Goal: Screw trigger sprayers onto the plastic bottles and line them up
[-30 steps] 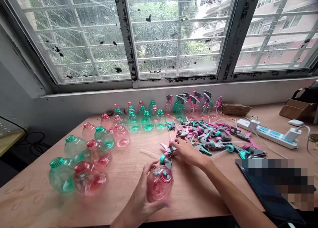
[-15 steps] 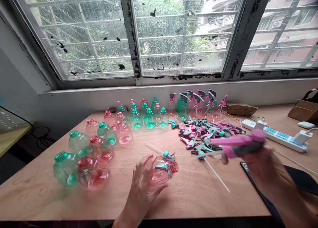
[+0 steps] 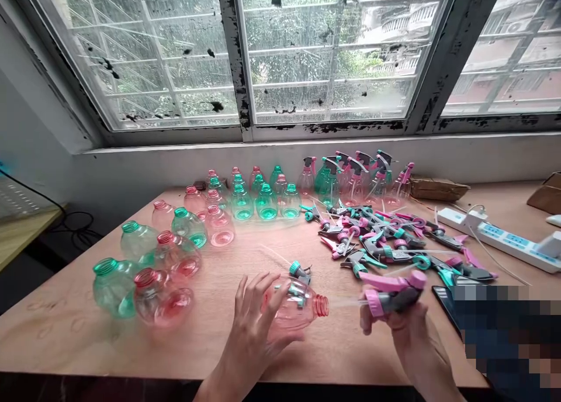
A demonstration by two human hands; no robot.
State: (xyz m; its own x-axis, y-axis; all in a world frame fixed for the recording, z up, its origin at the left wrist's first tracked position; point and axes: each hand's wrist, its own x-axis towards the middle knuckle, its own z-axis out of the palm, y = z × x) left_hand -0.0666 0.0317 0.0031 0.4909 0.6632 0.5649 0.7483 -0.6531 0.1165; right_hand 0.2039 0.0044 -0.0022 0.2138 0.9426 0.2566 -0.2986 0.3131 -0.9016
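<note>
My left hand (image 3: 258, 314) is closed around a clear pink bottle (image 3: 295, 314), tilted on its side with its threaded neck toward the right. In my right hand (image 3: 407, 326) is a pink and grey spray head (image 3: 392, 294). Its thin pale tube points left at the bottle's mouth; whether the tip is at the opening or just short of it, I cannot tell. Behind the held bottle lies a teal and grey spray head (image 3: 300, 270), partly seen through the plastic.
Several open green and pink bottles (image 3: 221, 224) stand at the left and back. A pile of loose spray heads (image 3: 372, 232) lies at the right, before several bottles with spray heads (image 3: 353, 180). A white power strip (image 3: 499, 238) and a dark phone-like slab (image 3: 447, 308) are further right.
My right hand has moved left with the spray head, bringing its tube close to the bottle's mouth. The held bottle has turned, so its neck points more to the right.
</note>
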